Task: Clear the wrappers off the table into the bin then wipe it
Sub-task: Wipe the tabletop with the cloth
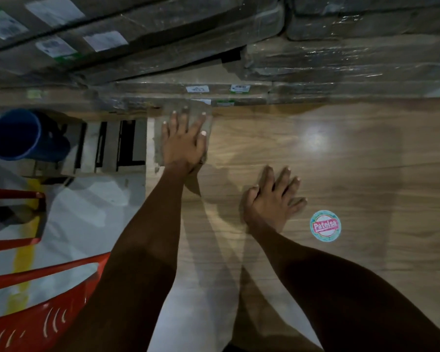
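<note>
My left hand (184, 141) presses flat, fingers spread, on a grey cloth (208, 120) at the far left corner of the wooden table (353, 174). Most of the cloth lies hidden under the hand. My right hand (274, 199) rests on the tabletop nearer to me, fingers straight and holding nothing. A blue bin (18, 134) stands on the floor to the left of the table, its open mouth turned toward me. No wrappers show on the table.
A round "Patelsa" sticker (325, 226) lies on the table just right of my right hand. Plastic-wrapped cardboard boxes (315, 59) are stacked along the table's far edge. A red plastic chair (36, 288) stands at lower left beside a wooden pallet (107, 146).
</note>
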### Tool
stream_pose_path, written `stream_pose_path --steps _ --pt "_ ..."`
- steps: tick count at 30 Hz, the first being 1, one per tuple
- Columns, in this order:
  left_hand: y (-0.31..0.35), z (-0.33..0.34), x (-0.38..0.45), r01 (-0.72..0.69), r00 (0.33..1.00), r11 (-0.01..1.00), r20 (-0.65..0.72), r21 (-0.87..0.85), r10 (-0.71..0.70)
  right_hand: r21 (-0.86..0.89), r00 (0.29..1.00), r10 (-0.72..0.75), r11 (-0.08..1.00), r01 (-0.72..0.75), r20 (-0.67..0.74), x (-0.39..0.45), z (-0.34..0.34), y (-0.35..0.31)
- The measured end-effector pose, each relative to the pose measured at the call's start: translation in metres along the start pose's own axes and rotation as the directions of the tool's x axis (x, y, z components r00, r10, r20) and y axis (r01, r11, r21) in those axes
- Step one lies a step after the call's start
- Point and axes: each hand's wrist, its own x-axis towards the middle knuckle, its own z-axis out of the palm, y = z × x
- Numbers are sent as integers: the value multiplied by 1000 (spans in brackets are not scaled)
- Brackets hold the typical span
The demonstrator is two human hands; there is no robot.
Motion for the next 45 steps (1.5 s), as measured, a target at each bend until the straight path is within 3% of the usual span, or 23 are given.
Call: stream_pose_path --steps 4,10,15,20,28,34,39,41,45 --pt "-15 -1 10 182 983 983 -33 -2 -182 -16 1000 8 1000 -8 -9 0 1 0" --pt "-13 -1 -14 -44 999 999 -26 -19 44 -12 1000 4 1000 -5 -13 -2 -4 3" --pt "-17 -3 -15 166 986 986 -23 -32 -167 -13 1000 -2 1000 1 -12 0 -4 0" --pt "16 9 -47 -30 1000 1000 -3 -2 30 -28 1000 -10 1000 10 -3 -1 -4 1" --pt "1 13 -93 249 967 966 -31 -64 -252 -19 999 -22 1000 21 -34 0 -2 1" --pt "38 22 -140 53 999 996 12 -76 -52 11 988 -95 995 97 -119 -4 -5 4" --pt "19 25 -180 55 998 995 16 -82 -54 103 928 -233 957 272 -290 -15 -10 13" --pt "6 25 -197 66 998 996 -7 -68 -67 48 927 -289 950 308 -241 -35 -11 22" --pt "-4 26 -208 85 996 994 -31 -68 -87 -13 966 -200 979 201 -164 -96 0 60"
